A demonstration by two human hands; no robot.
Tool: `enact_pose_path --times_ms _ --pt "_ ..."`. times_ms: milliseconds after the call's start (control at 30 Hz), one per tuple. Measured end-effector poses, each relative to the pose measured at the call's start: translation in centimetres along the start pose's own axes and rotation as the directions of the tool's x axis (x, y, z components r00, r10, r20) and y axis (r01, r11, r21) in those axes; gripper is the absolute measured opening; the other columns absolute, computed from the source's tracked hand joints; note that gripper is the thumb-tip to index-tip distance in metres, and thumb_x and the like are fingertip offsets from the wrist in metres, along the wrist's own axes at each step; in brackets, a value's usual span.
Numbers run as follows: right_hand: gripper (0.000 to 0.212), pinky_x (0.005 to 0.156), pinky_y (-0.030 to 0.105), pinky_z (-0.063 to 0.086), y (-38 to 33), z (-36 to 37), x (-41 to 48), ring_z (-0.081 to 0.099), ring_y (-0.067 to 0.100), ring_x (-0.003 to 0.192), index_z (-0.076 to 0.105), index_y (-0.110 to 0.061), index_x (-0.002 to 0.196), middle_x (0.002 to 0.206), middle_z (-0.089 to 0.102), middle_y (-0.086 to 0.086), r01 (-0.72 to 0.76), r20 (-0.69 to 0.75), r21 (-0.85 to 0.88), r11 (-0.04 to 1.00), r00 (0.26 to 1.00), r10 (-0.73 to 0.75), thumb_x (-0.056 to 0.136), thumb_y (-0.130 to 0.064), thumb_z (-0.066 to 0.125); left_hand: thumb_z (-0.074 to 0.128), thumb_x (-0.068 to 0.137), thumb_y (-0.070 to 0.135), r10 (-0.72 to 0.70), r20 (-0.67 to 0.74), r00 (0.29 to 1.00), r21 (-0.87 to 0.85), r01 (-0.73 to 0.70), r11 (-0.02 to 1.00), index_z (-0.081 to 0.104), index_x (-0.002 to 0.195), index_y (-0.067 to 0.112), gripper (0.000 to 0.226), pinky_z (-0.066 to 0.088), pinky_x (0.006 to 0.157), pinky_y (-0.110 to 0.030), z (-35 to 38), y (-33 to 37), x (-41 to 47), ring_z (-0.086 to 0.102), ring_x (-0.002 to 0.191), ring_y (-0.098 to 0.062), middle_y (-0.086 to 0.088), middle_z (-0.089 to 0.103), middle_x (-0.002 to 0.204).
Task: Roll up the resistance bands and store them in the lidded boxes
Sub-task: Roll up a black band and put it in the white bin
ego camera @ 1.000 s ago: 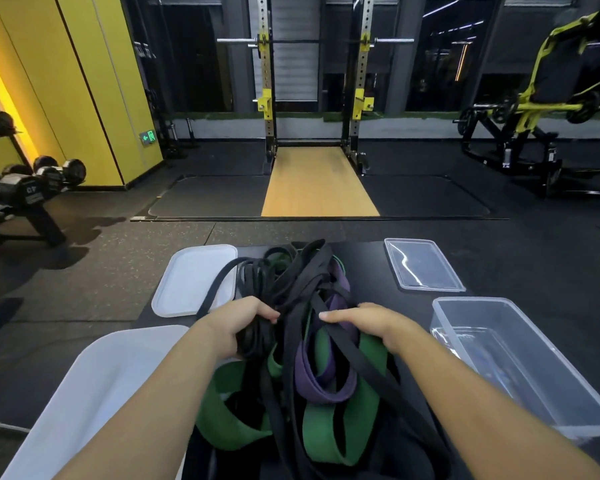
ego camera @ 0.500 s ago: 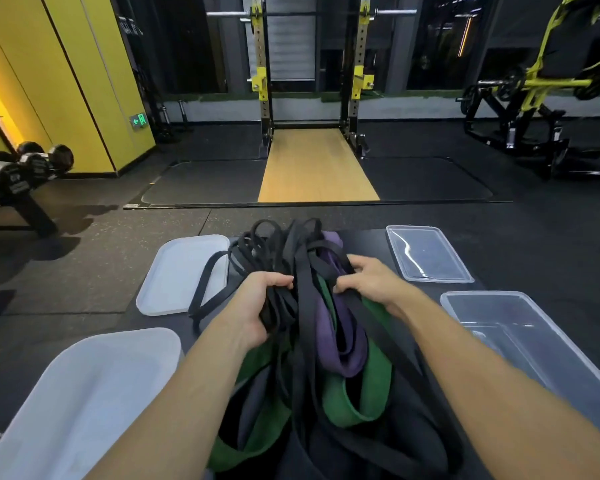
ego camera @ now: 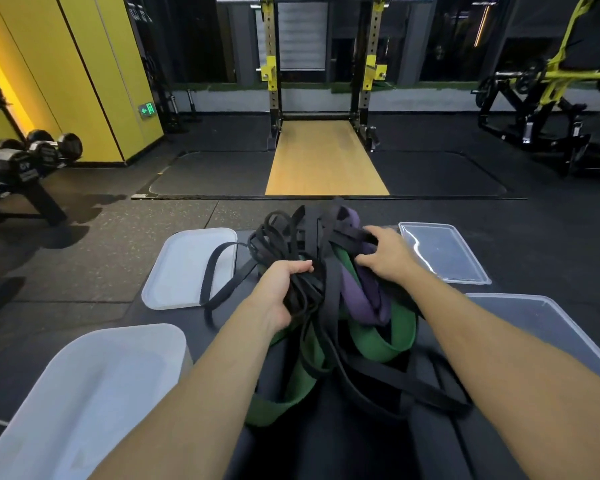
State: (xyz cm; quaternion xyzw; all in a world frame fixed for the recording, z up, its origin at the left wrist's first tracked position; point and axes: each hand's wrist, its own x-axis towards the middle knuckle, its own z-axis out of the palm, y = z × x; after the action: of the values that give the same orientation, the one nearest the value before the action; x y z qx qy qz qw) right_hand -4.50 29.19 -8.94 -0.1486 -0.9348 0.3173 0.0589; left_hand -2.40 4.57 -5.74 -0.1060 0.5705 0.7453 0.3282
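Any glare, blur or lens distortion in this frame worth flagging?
Head view: wide-angle bending tilts the yellow wall; a white glare streak crosses the clear lid; dim light merges the black bands into one dark tangle.

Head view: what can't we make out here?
Head view only:
- Number of bands: overlapping in one tangle.
- Whether the right hand grips or touches: fingertips sunk among bands.
- Rest of clear box: cut by the right edge, forearm across it.
- Rest of white box: cut by the bottom edge.

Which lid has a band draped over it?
The opaque white lid on the left: a black band loop lies across it. The clear lid has none.
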Motion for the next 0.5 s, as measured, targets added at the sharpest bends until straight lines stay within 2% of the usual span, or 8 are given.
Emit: enact_pose_path --times_ms 67,100,167,233,333,400,467,500 --pt "0.077 0.097 0.049 0.052 0.3 0.0 -0.7 0.058 0.033 0.114 0.057 -0.031 0.134 0.125 0.062 0.006 -0.090 -0.012 -0.045 0.995 0.996 0.090 0.063 -0.058 0.067 0.066 0.091 0.019 -0.030 -0.011 0.999 0.074 0.030 0.997 0.072 0.076 0.015 0.017 0.057 0.083 -0.038 -0.7 0.1 -0.4 0.072 0.087 -0.029 -0.011 0.078 0.101" --pt "0.073 0.099 0.050 0.049 -0.5 -0.6 -1.7 0.055 0.035 0.119 0.055 -0.030 0.136 0.129 0.060 0.007 -0.132 -0.025 -0.079 0.988 0.991 0.131 0.069 -0.053 0.072 0.065 0.091 0.019 -0.041 -0.014 0.999 0.103 0.043 0.994 0.071 0.079 0.015 0.014 0.058 0.084 -0.038 -1.1 0.3 -0.7 0.073 0.085 -0.028 -0.011 0.079 0.100" --pt "0.068 0.103 0.050 0.040 -2.0 -1.6 -2.9 0.048 0.036 0.130 0.052 -0.028 0.140 0.138 0.053 0.007 -0.168 -0.067 -0.121 0.978 0.985 0.161 0.078 -0.040 0.076 0.064 0.093 0.018 -0.040 -0.014 0.999 0.130 0.042 0.991 0.070 0.080 0.015 0.015 0.058 0.072 -0.034 -1.9 0.8 -1.4 0.073 0.072 -0.025 -0.009 0.078 0.089" --pt "0.069 0.110 0.049 0.033 -3.5 -2.1 -3.8 0.041 0.033 0.138 0.047 -0.028 0.146 0.149 0.044 0.005 -0.097 -0.115 -0.138 0.986 0.990 0.081 0.082 -0.035 0.072 0.063 0.093 0.017 -0.029 -0.007 1.000 0.150 0.030 0.988 0.070 0.079 0.015 0.016 0.055 0.060 -0.030 -2.7 1.5 -2.2 0.073 0.065 -0.024 -0.007 0.077 0.085" --pt "0.058 0.116 0.045 0.028 -6.3 -2.0 -6.2 0.038 0.026 0.140 0.055 -0.031 0.142 0.149 0.043 -0.002 0.100 -0.145 -0.137 0.986 0.982 -0.119 0.086 -0.034 0.070 0.064 0.093 0.016 -0.001 0.015 1.000 0.162 -0.002 0.987 0.071 0.076 0.013 0.019 0.057 0.058 -0.029 -3.5 2.4 -4.2 0.073 0.069 -0.025 -0.009 0.076 0.089" --pt "0.046 0.116 0.045 0.029 -7.6 -1.3 -8.1 0.038 0.022 0.138 0.064 -0.030 0.131 0.146 0.046 -0.004 0.211 -0.150 -0.115 0.971 0.962 -0.227 0.086 -0.030 0.071 0.068 0.090 0.016 0.015 0.046 0.999 0.181 -0.024 0.983 0.072 0.077 0.012 0.014 0.058 0.082 -0.033 -4.2 3.0 -5.4 0.071 0.087 -0.028 -0.012 0.074 0.101" --pt "0.035 0.114 0.039 0.033 -8.7 -0.7 -10.0 0.042 0.019 0.132 0.070 -0.026 0.120 0.138 0.050 -0.005 0.324 -0.138 -0.054 0.945 0.934 -0.328 0.086 -0.022 0.071 0.068 0.089 0.017 0.019 0.079 0.997 0.184 -0.033 0.982 0.074 0.078 0.012 0.013 0.049 0.105 -0.040 -5.0 3.8 -7.0 0.065 0.105 -0.031 -0.016 0.070 0.114" --pt "0.030 0.111 0.035 0.036 -9.0 -0.3 -11.1 0.046 0.016 0.127 0.073 -0.024 0.114 0.130 0.054 -0.006 0.379 -0.119 -0.031 0.925 0.917 -0.380 0.085 -0.019 0.070 0.067 0.090 0.017 0.031 0.084 0.996 0.176 -0.045 0.983 0.075 0.077 0.012 0.016 0.049 0.107 -0.042 -5.5 4.2 -7.8 0.065 0.108 -0.032 -0.017 0.070 0.117"
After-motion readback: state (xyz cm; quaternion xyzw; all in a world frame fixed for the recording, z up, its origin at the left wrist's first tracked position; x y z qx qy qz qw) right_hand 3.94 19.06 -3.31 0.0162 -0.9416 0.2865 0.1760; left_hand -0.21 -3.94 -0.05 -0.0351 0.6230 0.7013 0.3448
